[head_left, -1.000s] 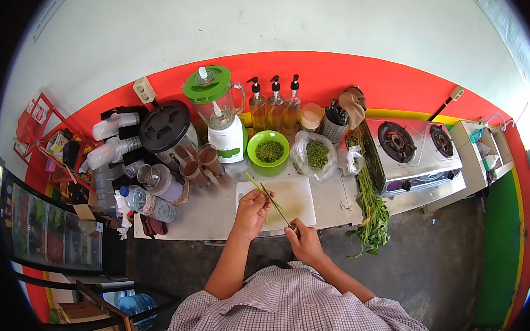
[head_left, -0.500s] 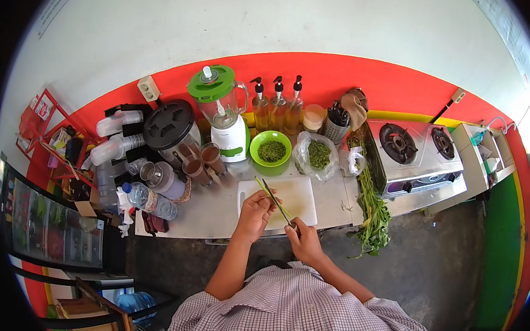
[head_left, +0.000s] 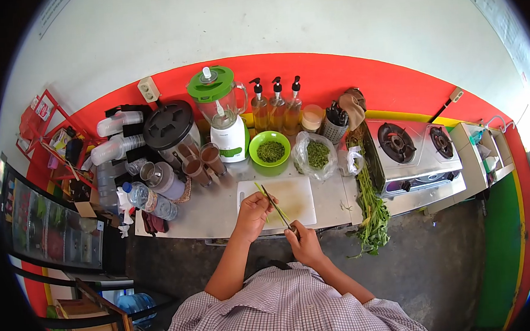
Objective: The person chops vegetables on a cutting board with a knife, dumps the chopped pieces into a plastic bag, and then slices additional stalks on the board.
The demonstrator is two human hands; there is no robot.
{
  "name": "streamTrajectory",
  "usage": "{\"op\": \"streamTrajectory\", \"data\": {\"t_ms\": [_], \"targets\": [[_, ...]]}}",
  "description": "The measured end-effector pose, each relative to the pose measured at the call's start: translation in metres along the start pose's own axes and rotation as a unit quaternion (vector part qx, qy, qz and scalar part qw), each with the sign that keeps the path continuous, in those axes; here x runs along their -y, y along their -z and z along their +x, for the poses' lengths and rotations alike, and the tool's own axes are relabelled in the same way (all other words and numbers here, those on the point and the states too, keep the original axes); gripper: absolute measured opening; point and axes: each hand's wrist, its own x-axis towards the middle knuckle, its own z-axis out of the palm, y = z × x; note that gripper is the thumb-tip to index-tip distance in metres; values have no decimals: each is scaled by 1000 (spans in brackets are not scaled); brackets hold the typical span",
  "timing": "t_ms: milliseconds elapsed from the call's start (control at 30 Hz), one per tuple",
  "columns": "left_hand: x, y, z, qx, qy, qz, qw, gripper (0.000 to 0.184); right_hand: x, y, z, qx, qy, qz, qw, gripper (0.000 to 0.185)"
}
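My left hand (head_left: 254, 215) is closed on a thin green stalk (head_left: 282, 213), pinched between thumb and fingers above the front of a white cutting board (head_left: 300, 202). My right hand (head_left: 305, 245) grips a knife (head_left: 275, 203) by its handle. Its narrow dark blade points up and away, lying close along the stalk; whether the two touch I cannot tell. Behind the board stand a green bowl (head_left: 253, 147) of chopped greens and a clear plastic bag (head_left: 301, 157) with more chopped greens inside.
A bunch of leafy stalks (head_left: 370, 214) hangs over the counter edge beside a two-burner gas stove (head_left: 417, 157). Along the back are a blender (head_left: 227, 134), pump bottles (head_left: 277, 114) and a utensil holder (head_left: 334, 129). To the left stand brown cups (head_left: 197, 170) and a water bottle (head_left: 150, 200).
My left hand has shifted very slightly left and down with the stalk. My right hand keeps its hold on the knife, nearly unmoved.
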Motion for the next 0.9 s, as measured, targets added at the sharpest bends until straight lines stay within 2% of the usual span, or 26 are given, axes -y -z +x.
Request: {"op": "streamTrajectory", "data": {"t_ms": [67,200,267,367,467,700,900], "targets": [[0,-2,-3,46,30,56,997,10,0,1,-1,1,-2,1,1000,25],[3,-6,-7,46,36,67,996,11,6,5,-2,6,-9,0,1000,24],[1,-9,-9,1,32,47,998,11,7,5,-2,2,-1,1,1000,25],[-3,-10,-9,-17,29,17,999,11,8,5,-2,6,-7,6,1000,25],[-1,-2,-5,-17,0,21,1000,10,6,4,-3,11,2,-2,1000,25],[-1,-1,-6,-23,2,-38,999,8,0,-2,-5,11,12,9,1000,24],[2,-4,-10,0,3,36,999,12,5,-1,-7,5,0,19,1000,26]]}}
